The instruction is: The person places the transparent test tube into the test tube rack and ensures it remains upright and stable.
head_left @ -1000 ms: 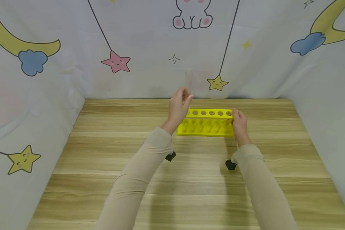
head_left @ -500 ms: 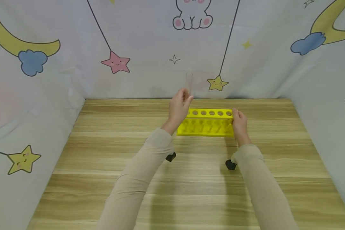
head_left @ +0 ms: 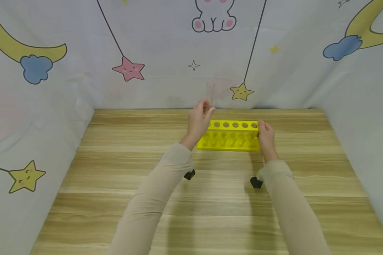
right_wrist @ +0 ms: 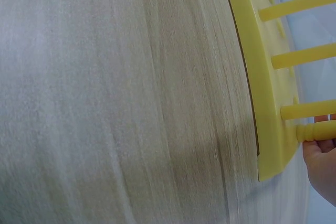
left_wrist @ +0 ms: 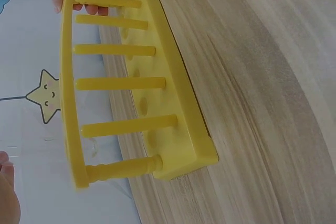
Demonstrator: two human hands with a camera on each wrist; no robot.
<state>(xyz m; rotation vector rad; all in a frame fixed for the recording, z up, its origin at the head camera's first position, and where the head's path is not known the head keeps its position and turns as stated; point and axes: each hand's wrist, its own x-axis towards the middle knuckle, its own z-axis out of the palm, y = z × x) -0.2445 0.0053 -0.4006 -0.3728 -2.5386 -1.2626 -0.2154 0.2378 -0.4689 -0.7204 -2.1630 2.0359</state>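
Note:
A clear test tube [head_left: 210, 94] stands upright in my left hand [head_left: 198, 118], pinched near its lower part between thumb and fingers. That hand is above the left end of a yellow test tube rack [head_left: 228, 149] and hides part of its top row of holes. The tube's bottom end is hidden by the hand. My right hand [head_left: 266, 136] grips the rack's right end post. In the left wrist view the rack's pegs [left_wrist: 121, 83] carry nothing, and the left hand's edge shows at lower left. The right wrist view shows fingers [right_wrist: 323, 163] behind the end post.
The rack stands near the back of a wood-grain table [head_left: 220, 212]. A white printed curtain [head_left: 166, 46] hangs behind the table and at both sides. A small black piece [head_left: 189, 174] shows by the left cuff, another black piece [head_left: 256, 182] by the right cuff.
My left hand and the test tube have sunk slightly and shifted a touch to the right. The right hand and the rack have stayed in place.

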